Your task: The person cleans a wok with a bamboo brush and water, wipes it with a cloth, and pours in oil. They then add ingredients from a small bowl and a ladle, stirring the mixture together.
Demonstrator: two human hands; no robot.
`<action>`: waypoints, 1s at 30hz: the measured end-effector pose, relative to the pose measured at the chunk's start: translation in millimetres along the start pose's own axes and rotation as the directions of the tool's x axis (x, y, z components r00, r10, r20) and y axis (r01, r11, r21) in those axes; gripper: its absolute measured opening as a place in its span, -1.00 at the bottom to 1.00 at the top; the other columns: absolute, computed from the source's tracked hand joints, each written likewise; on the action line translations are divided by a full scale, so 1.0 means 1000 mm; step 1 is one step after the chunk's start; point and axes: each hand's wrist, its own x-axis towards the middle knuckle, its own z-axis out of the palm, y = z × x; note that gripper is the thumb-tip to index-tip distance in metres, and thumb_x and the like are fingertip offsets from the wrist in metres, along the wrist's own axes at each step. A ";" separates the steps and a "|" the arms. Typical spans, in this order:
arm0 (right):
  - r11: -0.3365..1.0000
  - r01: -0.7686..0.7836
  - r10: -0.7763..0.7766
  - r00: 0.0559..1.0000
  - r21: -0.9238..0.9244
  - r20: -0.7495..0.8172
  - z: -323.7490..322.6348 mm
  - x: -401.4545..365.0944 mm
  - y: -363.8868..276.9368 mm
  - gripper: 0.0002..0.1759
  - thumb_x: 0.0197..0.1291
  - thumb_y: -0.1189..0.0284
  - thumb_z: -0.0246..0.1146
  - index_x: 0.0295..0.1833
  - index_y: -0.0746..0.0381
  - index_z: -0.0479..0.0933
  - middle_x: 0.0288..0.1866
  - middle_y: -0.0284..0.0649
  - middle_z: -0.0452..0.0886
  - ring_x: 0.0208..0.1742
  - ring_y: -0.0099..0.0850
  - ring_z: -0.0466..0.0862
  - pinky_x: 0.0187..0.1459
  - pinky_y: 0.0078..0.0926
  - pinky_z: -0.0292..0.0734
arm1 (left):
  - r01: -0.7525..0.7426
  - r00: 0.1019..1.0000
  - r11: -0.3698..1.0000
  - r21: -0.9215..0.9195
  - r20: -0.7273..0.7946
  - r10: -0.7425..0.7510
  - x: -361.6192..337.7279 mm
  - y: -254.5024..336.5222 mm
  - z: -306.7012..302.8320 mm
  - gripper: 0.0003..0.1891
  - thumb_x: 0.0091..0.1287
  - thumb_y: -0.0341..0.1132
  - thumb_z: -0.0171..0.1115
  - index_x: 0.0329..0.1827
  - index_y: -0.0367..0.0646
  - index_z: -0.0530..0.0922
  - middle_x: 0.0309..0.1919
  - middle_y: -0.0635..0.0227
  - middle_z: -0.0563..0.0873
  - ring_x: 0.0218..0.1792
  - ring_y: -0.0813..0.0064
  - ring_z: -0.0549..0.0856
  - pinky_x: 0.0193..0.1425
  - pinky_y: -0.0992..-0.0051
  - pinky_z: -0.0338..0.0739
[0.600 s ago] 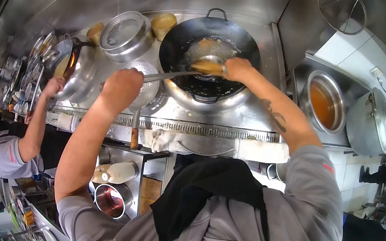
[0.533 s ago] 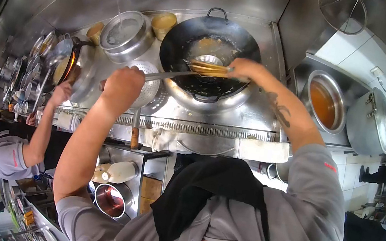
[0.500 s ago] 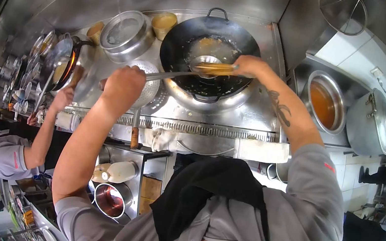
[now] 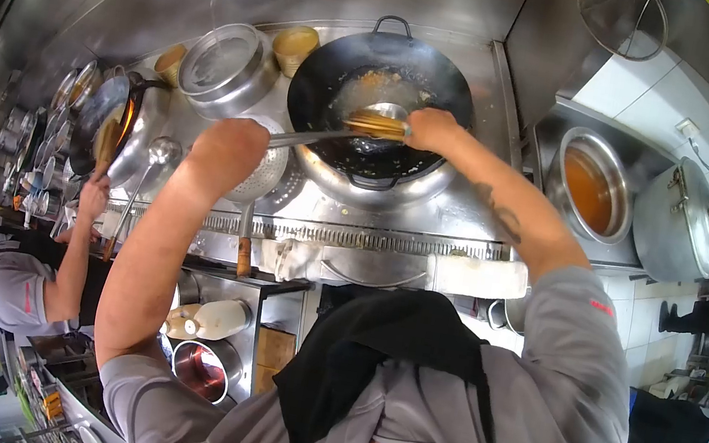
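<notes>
Reaches both arms toward a wide black metal wok (image 4: pixel 437 69) with loop handles. Has a round perforated metal skimmer (image 4: pixel 265 173) left of the wok. Holds a long-handled metal ladle (image 4: pixel 308 136) in the left hand (image 4: pixel 230 152), grip closed, bowl inside the wok. Holds a bundle of thin tan sticks (image 4: pixel 375 125) in the right hand (image 4: pixel 430 130), grip narrow, over the ladle's bowl.
</notes>
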 end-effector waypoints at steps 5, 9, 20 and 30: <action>0.985 -0.169 0.171 0.983 0.035 -0.065 -0.023 0.006 0.012 -0.67 0.16 0.27 0.23 -0.08 0.25 0.70 -0.08 -0.04 0.73 0.00 -0.16 0.73 0.02 -0.22 0.62 | 0.017 1.000 1.000 0.008 0.014 -0.017 -0.006 0.002 -0.011 -0.88 0.22 -0.34 0.23 -0.38 -0.19 0.63 -0.38 0.14 0.70 -0.28 0.13 0.74 -0.17 0.22 0.65; 0.990 -0.127 0.132 0.988 0.062 -0.085 0.017 0.012 -0.017 -0.68 0.14 0.21 0.26 -0.13 0.20 0.70 -0.16 0.00 0.73 -0.10 -0.07 0.73 -0.03 -0.18 0.64 | 0.001 0.999 0.996 0.093 -0.035 0.002 -0.005 0.002 -0.017 -0.93 0.19 -0.41 0.20 -0.37 -0.18 0.63 -0.35 0.15 0.69 -0.28 0.16 0.74 -0.19 0.25 0.65; 0.988 -0.069 0.053 0.992 -0.139 -0.116 0.009 0.000 0.001 -0.68 0.08 0.14 0.32 -0.17 0.13 0.71 -0.20 -0.06 0.74 -0.09 -0.14 0.74 -0.01 -0.17 0.62 | 0.012 0.998 0.923 0.385 -0.058 0.011 -0.002 0.017 -0.009 -0.90 0.17 -0.39 0.21 -0.30 -0.10 0.66 -0.28 0.35 0.64 -0.24 0.39 0.71 -0.23 0.40 0.62; 0.972 -0.173 0.218 0.916 0.158 -0.338 -0.036 0.000 0.029 -0.72 0.17 0.24 0.25 -0.14 0.18 0.69 -0.14 -0.06 0.74 -0.08 -0.12 0.73 -0.01 -0.17 0.62 | 0.239 0.971 0.861 -0.450 0.118 -0.208 -0.045 -0.057 0.079 -0.70 0.33 -0.16 0.24 -0.31 -0.28 0.66 -0.51 0.13 0.68 -0.49 0.22 0.63 -0.35 0.29 0.50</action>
